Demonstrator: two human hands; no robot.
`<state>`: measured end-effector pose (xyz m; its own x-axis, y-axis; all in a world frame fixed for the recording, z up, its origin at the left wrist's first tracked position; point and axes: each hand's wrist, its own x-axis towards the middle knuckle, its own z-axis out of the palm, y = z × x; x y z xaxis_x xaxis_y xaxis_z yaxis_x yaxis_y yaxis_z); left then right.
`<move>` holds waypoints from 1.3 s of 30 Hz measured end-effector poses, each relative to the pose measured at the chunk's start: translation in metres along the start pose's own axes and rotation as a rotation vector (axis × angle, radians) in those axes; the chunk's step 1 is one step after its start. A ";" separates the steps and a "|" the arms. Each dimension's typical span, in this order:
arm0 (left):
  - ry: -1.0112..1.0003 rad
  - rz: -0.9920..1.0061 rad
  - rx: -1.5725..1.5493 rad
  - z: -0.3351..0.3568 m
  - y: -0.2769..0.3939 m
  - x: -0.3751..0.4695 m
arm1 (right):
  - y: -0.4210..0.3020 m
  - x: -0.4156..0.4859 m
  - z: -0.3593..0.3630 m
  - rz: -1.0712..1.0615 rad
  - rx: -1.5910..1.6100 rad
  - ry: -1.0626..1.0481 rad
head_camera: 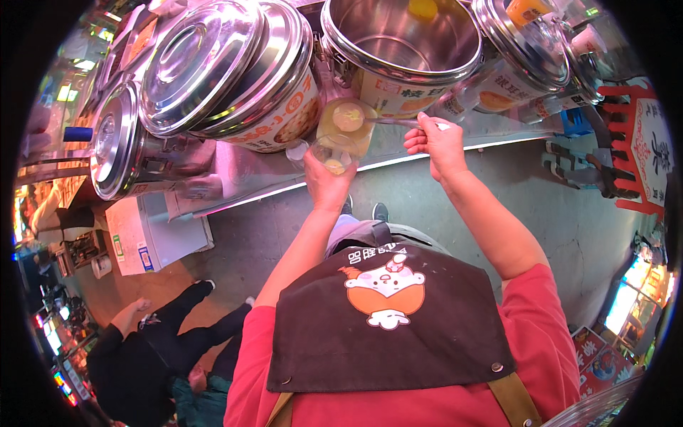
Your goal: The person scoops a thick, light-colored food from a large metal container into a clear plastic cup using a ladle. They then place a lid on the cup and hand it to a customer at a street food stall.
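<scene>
In my left hand (326, 184) is a clear plastic cup (337, 150) with some pale, yellowish contents at its bottom. My right hand (442, 140) grips the handle of a metal ladle (397, 122), whose bowl reaches over a clear container of yellowish liquid (358, 140). This container stands at the counter's front, just beyond the cup. Next to my left fingers is a small, pale round item (296, 152), too unclear to name. Behind the container rises an uncovered stainless-steel pot (411, 53), with a yellow object (423, 8) near its far rim.
Lidded steel pots (200, 69) crowd the left of the counter (245, 168), and another lidded pot (528, 58) stands right. An orange drink cup (528, 10) sits on its lid. A white box (160, 235) is below left. People in dark clothes (133, 363) are behind on the left.
</scene>
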<state>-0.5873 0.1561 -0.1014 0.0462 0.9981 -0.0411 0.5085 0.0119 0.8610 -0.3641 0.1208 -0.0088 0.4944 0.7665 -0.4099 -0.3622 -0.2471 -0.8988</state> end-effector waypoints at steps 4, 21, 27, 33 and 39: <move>-0.003 -0.007 0.010 -0.002 0.006 0.003 | -0.018 -0.013 0.002 -0.020 0.007 -0.021; 0.046 0.064 -0.113 -0.004 0.012 0.016 | 0.012 -0.081 -0.015 -1.057 -0.870 -0.519; 0.039 0.043 -0.103 -0.003 0.006 0.014 | 0.014 -0.073 -0.018 -1.158 -0.808 -0.342; 0.030 0.003 -0.039 -0.001 0.002 0.011 | 0.035 -0.016 0.001 -1.014 -0.807 -0.244; 0.017 0.037 -0.058 -0.001 -0.002 0.009 | 0.068 0.014 0.019 -0.634 -0.685 -0.271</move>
<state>-0.5882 0.1656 -0.1028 0.0492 0.9988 -0.0005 0.4557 -0.0220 0.8899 -0.3973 0.1258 -0.0729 0.2093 0.9655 0.1546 0.4901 0.0332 -0.8710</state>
